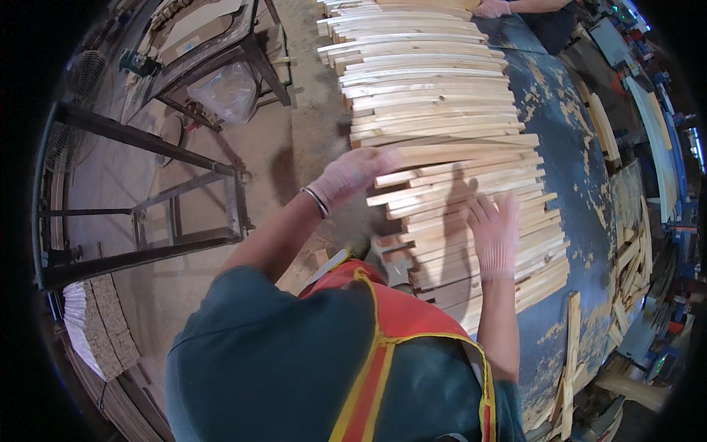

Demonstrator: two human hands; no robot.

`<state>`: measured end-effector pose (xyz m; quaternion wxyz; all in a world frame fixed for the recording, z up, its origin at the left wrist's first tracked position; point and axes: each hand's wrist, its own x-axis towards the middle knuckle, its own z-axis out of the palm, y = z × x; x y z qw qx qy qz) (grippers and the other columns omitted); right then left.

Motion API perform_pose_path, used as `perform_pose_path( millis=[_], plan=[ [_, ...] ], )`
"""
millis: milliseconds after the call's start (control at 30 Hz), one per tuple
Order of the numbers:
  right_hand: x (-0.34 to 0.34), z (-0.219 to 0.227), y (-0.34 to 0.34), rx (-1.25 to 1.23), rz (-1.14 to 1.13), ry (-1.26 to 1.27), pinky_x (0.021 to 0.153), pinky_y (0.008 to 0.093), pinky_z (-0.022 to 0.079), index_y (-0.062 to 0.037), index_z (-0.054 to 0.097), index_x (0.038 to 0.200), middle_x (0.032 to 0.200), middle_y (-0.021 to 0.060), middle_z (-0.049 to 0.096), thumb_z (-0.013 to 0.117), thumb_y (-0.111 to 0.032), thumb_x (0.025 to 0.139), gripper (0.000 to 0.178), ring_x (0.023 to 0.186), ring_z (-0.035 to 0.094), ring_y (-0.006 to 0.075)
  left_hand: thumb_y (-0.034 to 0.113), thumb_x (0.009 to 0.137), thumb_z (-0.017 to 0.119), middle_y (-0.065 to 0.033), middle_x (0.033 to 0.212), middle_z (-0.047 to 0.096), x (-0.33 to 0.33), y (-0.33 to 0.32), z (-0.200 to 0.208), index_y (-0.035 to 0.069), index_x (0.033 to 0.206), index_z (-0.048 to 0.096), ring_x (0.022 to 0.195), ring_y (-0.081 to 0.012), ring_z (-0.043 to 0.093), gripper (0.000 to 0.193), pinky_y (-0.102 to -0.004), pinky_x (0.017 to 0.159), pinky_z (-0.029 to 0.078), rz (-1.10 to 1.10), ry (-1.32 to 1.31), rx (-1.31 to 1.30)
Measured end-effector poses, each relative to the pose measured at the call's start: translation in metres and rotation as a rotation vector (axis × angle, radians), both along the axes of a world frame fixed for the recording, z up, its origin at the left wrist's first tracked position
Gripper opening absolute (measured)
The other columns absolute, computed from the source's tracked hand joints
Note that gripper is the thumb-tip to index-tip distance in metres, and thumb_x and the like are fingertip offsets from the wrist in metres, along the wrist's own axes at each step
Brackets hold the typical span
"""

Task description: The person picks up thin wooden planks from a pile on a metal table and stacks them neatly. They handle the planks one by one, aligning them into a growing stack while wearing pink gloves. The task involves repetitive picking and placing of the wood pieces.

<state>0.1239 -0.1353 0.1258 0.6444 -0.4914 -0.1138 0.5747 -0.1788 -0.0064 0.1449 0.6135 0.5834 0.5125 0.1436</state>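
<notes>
Pale wooden strips (434,90) lie side by side in a long row across a worn blue table (541,96), their ends uneven. My left hand (355,174), in a pale knitted glove, is closed round the left end of one wooden strip (451,153), which lies slightly askew on the others. The tips of its fingers are blurred. My right hand (493,232), gloved too, is over the nearer strips with its fingers apart and nothing in it. Whether it touches the wood below I cannot tell.
At the far end, a co-worker's gloved hand (492,8) is beside the row. Left of me stand a dark metal frame (140,267), a wooden table (243,33) and a fan (88,70). Loose offcuts (626,276) and a long strip (571,361) lie to the right.
</notes>
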Motion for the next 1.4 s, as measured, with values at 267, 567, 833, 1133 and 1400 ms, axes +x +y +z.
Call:
perform_pose_path(
  millis=[267,567,833,1133,1400],
  plan=[
    [-0.063,0.043,0.114,-0.041,-0.232,0.140,0.093,0.0457,0.059,-0.0040,0.051,0.133,0.108,0.0140,0.063,0.075,-0.030,0.096,0.051,0.100,0.065,0.0284,0.053,0.097,0.073,-0.0112,0.127,0.069,-0.077,0.074,-0.118,0.002,0.140,0.064,0.114,-0.0218,0.064,0.068,-0.0390,0.101,0.051,0.040,-0.074,-0.183],
    [-0.074,0.062,0.056,-0.017,-0.265,0.020,0.098,0.0443,0.059,0.0019,0.051,0.130,0.110,0.0165,0.064,0.071,-0.029,0.096,0.050,0.102,0.066,0.0321,0.072,0.090,0.073,-0.0052,0.132,0.066,-0.026,0.060,-0.146,0.013,0.138,0.066,0.111,-0.0167,0.057,0.076,-0.0376,0.094,0.047,0.235,-0.402,-0.553],
    [-0.022,-0.037,0.168,-0.246,-0.334,0.051,0.087,0.0616,0.059,-0.0076,0.056,0.135,0.115,0.0150,0.066,0.080,-0.031,0.092,0.054,0.098,0.066,0.0368,0.057,0.093,0.075,-0.0223,0.148,0.060,-0.011,0.086,-0.003,0.002,0.152,0.053,0.138,-0.0365,0.056,0.084,-0.0398,0.118,0.043,-0.357,0.047,0.236],
    [-0.066,-0.007,0.161,-0.110,-0.409,0.088,0.095,0.0426,0.060,-0.0033,0.067,0.120,0.119,0.0120,0.070,0.077,-0.008,0.087,0.034,0.106,0.068,0.0273,0.025,0.093,0.073,-0.0161,0.114,0.076,-0.069,0.139,-0.033,-0.005,0.118,0.074,0.102,-0.0281,0.073,0.039,-0.0376,0.093,0.057,-0.396,-0.576,-0.024],
    [-0.041,-0.099,0.114,-0.308,-0.327,-0.002,0.098,0.0438,0.056,-0.0027,0.064,0.124,0.112,0.0120,0.070,0.072,0.000,0.082,0.043,0.102,0.067,0.0304,0.033,0.092,0.077,-0.0064,0.103,0.077,-0.060,0.140,-0.108,0.003,0.110,0.077,0.093,-0.0217,0.073,0.035,-0.0321,0.085,0.058,0.343,0.216,0.204]
  ],
)
